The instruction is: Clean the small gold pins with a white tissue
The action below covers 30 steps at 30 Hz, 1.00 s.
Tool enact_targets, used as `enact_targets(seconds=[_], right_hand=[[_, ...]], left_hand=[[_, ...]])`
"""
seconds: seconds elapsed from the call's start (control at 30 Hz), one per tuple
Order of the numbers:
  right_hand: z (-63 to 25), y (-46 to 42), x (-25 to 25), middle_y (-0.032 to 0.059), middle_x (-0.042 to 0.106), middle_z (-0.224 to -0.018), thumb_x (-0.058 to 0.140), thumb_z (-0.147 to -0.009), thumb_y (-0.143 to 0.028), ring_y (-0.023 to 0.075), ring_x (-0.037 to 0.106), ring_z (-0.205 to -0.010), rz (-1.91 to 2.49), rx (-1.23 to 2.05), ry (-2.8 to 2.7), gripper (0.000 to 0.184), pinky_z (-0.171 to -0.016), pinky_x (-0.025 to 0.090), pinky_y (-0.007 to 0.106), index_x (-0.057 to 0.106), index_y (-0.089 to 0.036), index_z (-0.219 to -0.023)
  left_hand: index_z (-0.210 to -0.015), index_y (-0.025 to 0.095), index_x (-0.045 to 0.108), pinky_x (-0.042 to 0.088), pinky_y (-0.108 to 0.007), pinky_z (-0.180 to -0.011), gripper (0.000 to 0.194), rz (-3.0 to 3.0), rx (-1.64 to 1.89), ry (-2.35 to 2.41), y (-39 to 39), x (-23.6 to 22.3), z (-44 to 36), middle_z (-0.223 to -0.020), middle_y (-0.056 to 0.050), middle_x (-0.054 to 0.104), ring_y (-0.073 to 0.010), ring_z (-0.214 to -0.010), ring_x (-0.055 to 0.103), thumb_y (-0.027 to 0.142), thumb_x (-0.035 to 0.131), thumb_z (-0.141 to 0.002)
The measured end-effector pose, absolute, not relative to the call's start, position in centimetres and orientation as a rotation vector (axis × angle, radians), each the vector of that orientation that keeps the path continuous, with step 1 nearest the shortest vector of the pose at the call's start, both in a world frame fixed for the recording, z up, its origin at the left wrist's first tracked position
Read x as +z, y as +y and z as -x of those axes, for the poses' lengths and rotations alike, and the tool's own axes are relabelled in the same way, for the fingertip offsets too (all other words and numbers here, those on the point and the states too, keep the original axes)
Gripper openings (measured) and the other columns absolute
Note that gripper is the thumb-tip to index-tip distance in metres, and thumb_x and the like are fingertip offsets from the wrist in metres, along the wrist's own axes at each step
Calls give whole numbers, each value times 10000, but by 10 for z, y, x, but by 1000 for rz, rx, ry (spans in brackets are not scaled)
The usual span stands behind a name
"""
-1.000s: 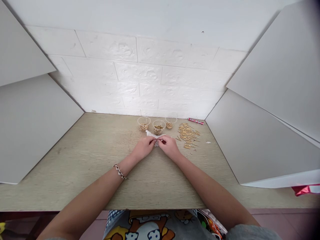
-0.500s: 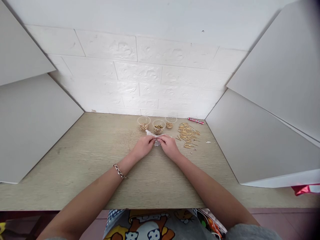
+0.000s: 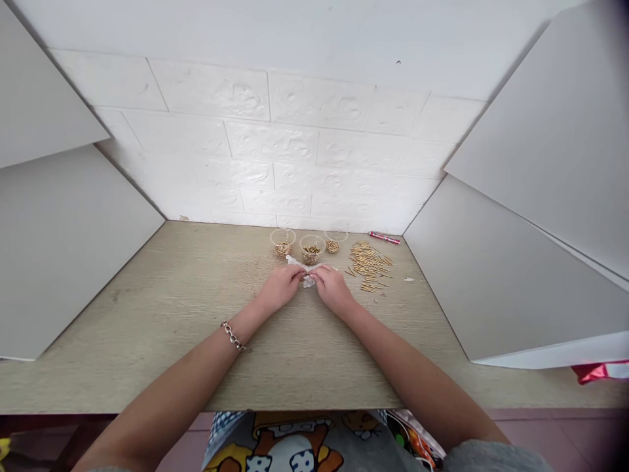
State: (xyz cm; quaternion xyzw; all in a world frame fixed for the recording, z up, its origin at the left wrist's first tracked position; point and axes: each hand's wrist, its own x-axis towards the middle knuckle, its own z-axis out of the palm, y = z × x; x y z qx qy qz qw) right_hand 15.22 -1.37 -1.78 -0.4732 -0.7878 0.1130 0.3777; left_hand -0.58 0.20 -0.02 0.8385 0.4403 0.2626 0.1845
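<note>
My left hand (image 3: 284,285) and my right hand (image 3: 333,286) meet near the middle of the table with fingertips pinched. Between them is a small, thin gold-brown piece (image 3: 308,274), mostly hidden by the fingers. A crumpled white tissue (image 3: 295,261) lies under the fingertips. Just beyond it stands a clear plastic cup (image 3: 312,244) holding small gold pieces. A second clear cup (image 3: 283,240) is to its left and a third clear cup (image 3: 337,238) behind to its right, both with small pieces inside. Thin gold pins (image 3: 368,261) lie piled to the right of my right hand.
A red printed tube or packet (image 3: 384,238) lies at the back right. White scraps (image 3: 409,280) and brown crumbs (image 3: 253,272) are scattered on the wooden table (image 3: 162,314). Grey panels (image 3: 531,262) stand at both sides, and a white brick-pattern wall (image 3: 295,144) closes the back.
The fingertips of my two hands have drawn slightly apart, so more of the small thin piece shows between them. The cups and the pile of pins stay where they were.
</note>
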Motion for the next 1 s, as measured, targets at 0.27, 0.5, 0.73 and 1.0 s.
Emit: enact_targets(seconds=[0.27,0.5,0.73,1.0], right_hand=[[-153,-16,-15,52,569,-796,397,-841,-166,136,517,-740,1234,276,-2048,203,-688,391,249,597,-156,-809],[-153,-18,-12,63,541,-828,361,-850,-148,144,493,-761,1287,185,-2168,221,-698,382,253,582,-152,-834],[-154,-19,-11,64,529,-843,348,-823,-70,146,475,-783,1252,145,-2244,236,-711,382,251,568,-157,-830],[-153,-19,-10,52,532,-799,357,-822,-85,142,479,-758,1215,210,-2184,226,-698,386,256,567,-163,-787]], left_hand=[[-745,161,598,385,-240,-642,219,-2403,748,1239,2,-1,6,-712,-23,605,-136,-675,527,175,387,-802],[-753,155,591,385,-246,-674,209,-2516,776,1188,3,-1,7,-727,-34,602,-139,-702,525,138,388,-800],[-775,156,599,380,-273,-678,224,-2660,751,1176,1,2,8,-712,-50,598,-153,-701,522,147,379,-815],[-831,170,604,362,-315,-778,208,-2727,734,1214,-2,4,9,-809,-68,618,-177,-818,531,177,395,-827]])
